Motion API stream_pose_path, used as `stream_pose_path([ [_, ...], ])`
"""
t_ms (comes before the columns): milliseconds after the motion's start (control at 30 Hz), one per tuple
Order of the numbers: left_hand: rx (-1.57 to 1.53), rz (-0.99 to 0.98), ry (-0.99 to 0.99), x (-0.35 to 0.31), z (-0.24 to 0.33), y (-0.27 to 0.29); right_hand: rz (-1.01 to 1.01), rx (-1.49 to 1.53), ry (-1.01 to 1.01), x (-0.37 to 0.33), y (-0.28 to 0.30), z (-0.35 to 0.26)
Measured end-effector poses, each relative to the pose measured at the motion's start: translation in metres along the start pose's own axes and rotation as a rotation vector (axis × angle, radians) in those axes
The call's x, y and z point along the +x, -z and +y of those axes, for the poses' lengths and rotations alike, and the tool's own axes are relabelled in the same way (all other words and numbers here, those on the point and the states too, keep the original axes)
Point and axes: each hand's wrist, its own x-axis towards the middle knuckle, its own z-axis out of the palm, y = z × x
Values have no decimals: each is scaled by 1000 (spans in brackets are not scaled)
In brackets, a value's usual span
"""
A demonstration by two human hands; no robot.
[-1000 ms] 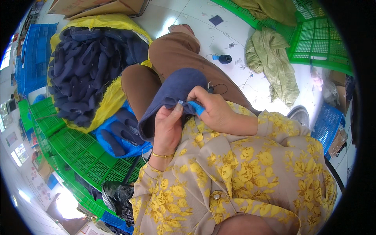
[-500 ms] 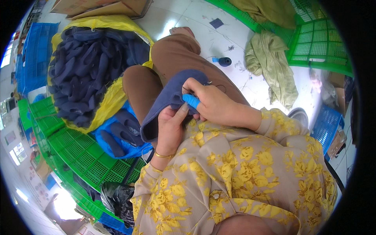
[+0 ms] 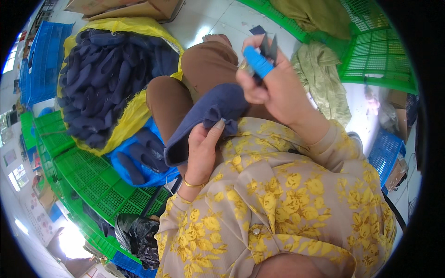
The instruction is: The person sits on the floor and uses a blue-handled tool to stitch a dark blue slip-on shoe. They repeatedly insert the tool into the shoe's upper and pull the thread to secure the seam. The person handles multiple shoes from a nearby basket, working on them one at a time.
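Note:
A navy cloth shoe with a small gathered bow lies across my lap. My left hand is closed on its edge, the thumb pressing on the bow. Raised to the right and apart from the shoe, my right hand grips a pair of small dark thread snips, their two pointed blades sticking up past the fingers. Blue tape wraps one finger of that hand. Whether a needle or thread is also in those fingers I cannot tell.
A yellow sack full of similar navy shoes stands at the left. Beside it are a blue bag with several more and green plastic crates. Olive cloth and a green crate lie at the far right.
My right hand has left the bow and risen up and to the right, now with snips showing in it. My left hand has stayed on the shoe.

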Motion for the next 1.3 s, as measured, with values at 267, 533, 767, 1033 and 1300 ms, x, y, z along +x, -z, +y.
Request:
stream_pose_path([
  [267, 264, 95, 34, -1, 2, 6, 123, -79, 459, 8, 42, -111],
  [533, 119, -33, 152, 1, 12, 11, 322, -561, 498, -8, 57, -94],
  [767, -59, -82, 149, 3, 15, 12, -294, -1180, 273, -37, 40, 27],
  [1033, -54, -89, 125, 6, 10, 16, -349, -1301, 331, -38, 41, 40],
  [1300, -41, -54, 135, 6, 7, 15, -371, -1385, 265, -37, 35, 35],
])
